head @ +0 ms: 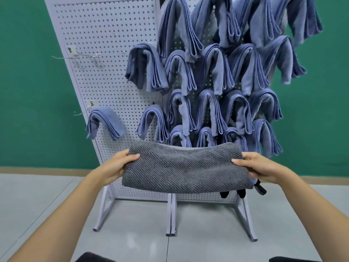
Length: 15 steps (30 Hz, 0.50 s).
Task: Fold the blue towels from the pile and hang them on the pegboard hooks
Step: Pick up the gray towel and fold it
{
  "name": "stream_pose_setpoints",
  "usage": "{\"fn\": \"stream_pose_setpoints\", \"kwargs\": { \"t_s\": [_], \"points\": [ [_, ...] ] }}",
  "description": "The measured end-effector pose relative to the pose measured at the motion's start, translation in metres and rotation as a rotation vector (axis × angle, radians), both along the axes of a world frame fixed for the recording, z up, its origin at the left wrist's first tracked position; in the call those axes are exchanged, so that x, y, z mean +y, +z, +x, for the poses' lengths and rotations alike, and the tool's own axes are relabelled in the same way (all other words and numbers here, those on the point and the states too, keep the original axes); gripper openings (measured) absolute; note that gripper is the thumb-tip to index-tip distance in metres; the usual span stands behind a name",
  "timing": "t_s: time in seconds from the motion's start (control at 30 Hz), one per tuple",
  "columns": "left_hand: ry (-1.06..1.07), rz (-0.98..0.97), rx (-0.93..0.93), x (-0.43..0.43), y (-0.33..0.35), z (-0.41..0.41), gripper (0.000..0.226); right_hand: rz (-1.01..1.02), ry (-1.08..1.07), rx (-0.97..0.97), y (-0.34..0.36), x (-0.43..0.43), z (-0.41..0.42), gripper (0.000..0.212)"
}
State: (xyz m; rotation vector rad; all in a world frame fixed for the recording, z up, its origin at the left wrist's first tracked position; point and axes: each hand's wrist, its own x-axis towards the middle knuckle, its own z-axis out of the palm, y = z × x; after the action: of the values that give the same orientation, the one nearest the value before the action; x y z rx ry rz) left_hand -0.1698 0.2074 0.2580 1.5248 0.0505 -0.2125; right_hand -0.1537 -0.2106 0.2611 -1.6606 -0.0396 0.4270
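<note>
Holding a folded grey ribbed towel (185, 167) level betw. both hands, in the air in front of the lower rows of the white perforated metal pegboard (105, 44); it seems clear of every hook. Left hand (120, 165) pinches the towel's left end, thumb on top, other fingers under the cloth & hidden. Right hand (253, 167) does the same at the right end. Folded blue microfibre towels (213, 69) crowd the right panel and part of the left. Bare wire hooks (83, 56) show upper left. Pile not in view. Step, by my read: fold done, hanging stage. Next move needs a lift toward a free hook, towel's middle set over the wire, both halves draped evenly before letting go.
</note>
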Motion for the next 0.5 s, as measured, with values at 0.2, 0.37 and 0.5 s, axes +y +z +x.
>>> {"fn": "stream_pose_setpoints", "kwargs": {
  "t_s": [0.2, 0.37, 0.5],
  "points": [
    [-0.02, -0.081, -0.091, 0.017, 0.018, 0.001, 0.034, 0.137, 0.014, -0.143, 0.012, 0.005, 0.011, 0.044],
    [-0.043, -0.238, -0.188, 0.031, 0.031, 0.002, 0.079, 0.339, -0.035, -0.251, 0.022, 0.01, 0.019, 0.028],
    [-0.087, -0.282, -0.194, 0.036, 0.028, 0.001, 0.052, 0.26, -0.017, -0.281, 0.023, 0.011, 0.018, 0.019]
  ]
}}
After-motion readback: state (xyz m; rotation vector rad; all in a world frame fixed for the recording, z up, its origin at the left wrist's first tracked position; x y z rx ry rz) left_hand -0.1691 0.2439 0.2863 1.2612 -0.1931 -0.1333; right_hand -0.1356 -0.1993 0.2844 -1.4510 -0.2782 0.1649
